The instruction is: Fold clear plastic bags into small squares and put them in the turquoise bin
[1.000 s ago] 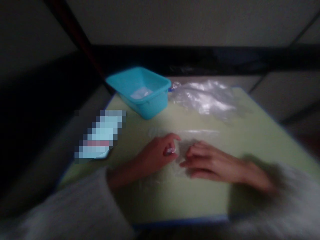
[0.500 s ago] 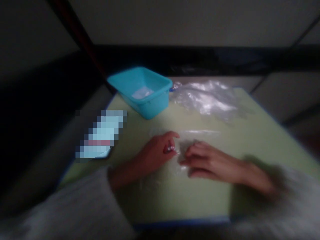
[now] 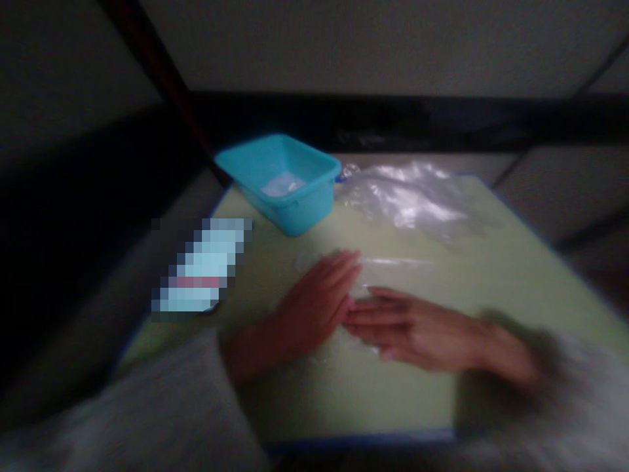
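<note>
A clear plastic bag or film (image 3: 398, 263) lies on the yellow-green table top, its glossy edge showing just beyond my hands. My left hand (image 3: 317, 295) rests palm down on it, fingers stretched out and side by side. Lying flat from the other side, my right hand (image 3: 410, 326) also has its fingers extended. Their tips meet or nearly touch the left hand near its thumb. Whatever may be under the palms is hidden.
A turquoise plastic basin (image 3: 309, 206) with some whitish material inside stands at the back left. Crumpled clear plastic bags (image 3: 410, 196) are heaped at the back right. On the left lies a pixelated flat item (image 3: 209, 265), near the blue-edged table's (image 3: 354, 410) side.
My left hand has gone from curled around a small shiny reddish thing to flat, and that thing no longer shows. The right hand's fingers have flattened and moved left toward it.
</note>
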A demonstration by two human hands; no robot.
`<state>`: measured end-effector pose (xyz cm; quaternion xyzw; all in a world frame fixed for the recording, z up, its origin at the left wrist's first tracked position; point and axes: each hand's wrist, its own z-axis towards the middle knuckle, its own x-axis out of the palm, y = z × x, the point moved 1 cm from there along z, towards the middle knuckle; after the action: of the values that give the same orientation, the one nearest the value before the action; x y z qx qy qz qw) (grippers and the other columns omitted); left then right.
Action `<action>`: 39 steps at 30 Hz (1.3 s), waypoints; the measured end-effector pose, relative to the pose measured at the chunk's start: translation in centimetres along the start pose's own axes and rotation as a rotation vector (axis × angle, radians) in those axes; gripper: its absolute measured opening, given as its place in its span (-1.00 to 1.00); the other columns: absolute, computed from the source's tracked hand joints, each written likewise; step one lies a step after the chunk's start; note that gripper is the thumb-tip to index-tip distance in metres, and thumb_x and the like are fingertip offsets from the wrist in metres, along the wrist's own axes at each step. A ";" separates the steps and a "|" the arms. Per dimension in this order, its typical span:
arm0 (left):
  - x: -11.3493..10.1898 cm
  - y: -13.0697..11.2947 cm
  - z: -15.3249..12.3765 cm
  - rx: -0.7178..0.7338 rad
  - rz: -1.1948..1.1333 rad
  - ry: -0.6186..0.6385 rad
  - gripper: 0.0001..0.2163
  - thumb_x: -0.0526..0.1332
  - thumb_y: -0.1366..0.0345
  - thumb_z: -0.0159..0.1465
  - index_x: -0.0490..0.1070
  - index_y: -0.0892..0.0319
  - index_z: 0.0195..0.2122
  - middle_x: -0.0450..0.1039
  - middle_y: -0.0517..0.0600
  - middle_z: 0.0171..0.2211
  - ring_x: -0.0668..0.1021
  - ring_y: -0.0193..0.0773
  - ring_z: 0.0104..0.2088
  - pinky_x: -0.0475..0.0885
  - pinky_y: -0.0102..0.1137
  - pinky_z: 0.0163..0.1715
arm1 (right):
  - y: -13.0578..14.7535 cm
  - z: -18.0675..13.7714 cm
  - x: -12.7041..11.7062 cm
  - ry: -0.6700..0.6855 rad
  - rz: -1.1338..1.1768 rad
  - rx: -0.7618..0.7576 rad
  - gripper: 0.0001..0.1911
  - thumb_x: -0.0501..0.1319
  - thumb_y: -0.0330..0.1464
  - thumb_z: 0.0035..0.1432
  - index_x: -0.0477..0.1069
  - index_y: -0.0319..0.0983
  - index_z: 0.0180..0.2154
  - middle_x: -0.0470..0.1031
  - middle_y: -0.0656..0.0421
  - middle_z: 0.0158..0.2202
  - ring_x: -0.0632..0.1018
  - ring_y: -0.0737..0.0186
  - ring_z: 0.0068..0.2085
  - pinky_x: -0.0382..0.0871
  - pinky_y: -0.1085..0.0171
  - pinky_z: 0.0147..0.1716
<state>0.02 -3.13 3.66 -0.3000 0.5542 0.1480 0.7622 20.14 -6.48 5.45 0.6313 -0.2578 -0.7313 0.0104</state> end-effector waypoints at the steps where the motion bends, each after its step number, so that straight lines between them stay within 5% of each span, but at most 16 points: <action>1: 0.3 -0.1 -0.1 0.028 0.032 0.047 -0.58 -0.11 0.38 0.34 0.04 0.32 0.22 -0.05 0.18 0.31 0.01 -0.13 0.31 0.01 -0.14 0.25 | 0.1 0.0 0.1 0.019 -0.002 0.000 -0.53 -0.01 -0.28 0.33 0.12 -0.30 0.22 0.17 0.02 0.25 0.12 0.24 0.28 -0.17 0.04 0.27; 5: 0.8 0.1 -0.2 0.045 0.092 0.134 -0.55 -0.16 0.33 0.36 -0.04 0.38 0.26 -0.11 0.20 0.32 -0.06 -0.15 0.33 -0.03 -0.18 0.26 | 0.3 -0.2 0.4 0.028 -0.012 -0.002 -0.50 0.01 -0.24 0.32 0.13 -0.34 0.21 0.14 0.01 0.26 0.11 0.24 0.29 -0.24 0.03 0.29; 16: 0.9 0.2 -0.2 0.034 0.136 0.140 -0.54 -0.12 0.29 0.36 -0.05 0.35 0.26 -0.13 0.18 0.33 -0.06 -0.15 0.33 -0.06 -0.19 0.26 | 1.2 -0.6 0.3 -0.026 -0.122 -0.120 -0.43 0.05 -0.14 0.27 0.27 -0.44 0.12 0.21 -0.05 0.22 0.15 0.10 0.27 -0.05 0.01 0.26; 23: 1.1 0.7 -0.4 0.026 0.081 0.060 -0.57 -0.15 0.38 0.36 -0.03 0.31 0.26 -0.07 0.18 0.31 -0.02 -0.18 0.32 -0.01 -0.19 0.26 | 0.9 -1.1 -1.3 -0.152 -0.146 -0.134 -0.57 0.03 -0.22 0.29 0.46 -0.42 -0.07 0.45 -0.11 0.03 0.39 0.09 0.13 0.27 0.08 0.12; 30: 0.1 0.3 -0.1 -0.030 0.060 0.000 -0.60 -0.16 0.44 0.33 0.10 0.33 0.19 0.08 0.17 0.26 0.06 -0.21 0.30 -0.02 -0.17 0.26 | 0.3 -1.5 -1.8 -0.179 -0.133 -0.103 -0.58 -0.04 -0.26 0.33 0.43 -0.39 -0.05 0.46 -0.08 0.03 0.41 0.10 0.12 0.29 0.07 0.11; 39: 0.4 -0.6 -0.3 0.020 0.098 0.187 -0.48 -0.03 0.22 0.34 -0.06 0.33 0.28 -0.14 0.18 0.33 -0.04 -0.12 0.32 -0.06 -0.17 0.27 | 1.2 -0.7 -0.7 -0.139 0.088 -0.124 -0.59 -0.07 -0.27 0.33 0.41 -0.39 -0.06 0.48 -0.06 0.01 0.44 0.11 0.07 0.27 0.07 0.10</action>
<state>0.28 -3.79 3.36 -0.2775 0.6385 0.1509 0.7018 20.53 -7.55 6.48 0.5653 -0.2396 -0.7867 0.0640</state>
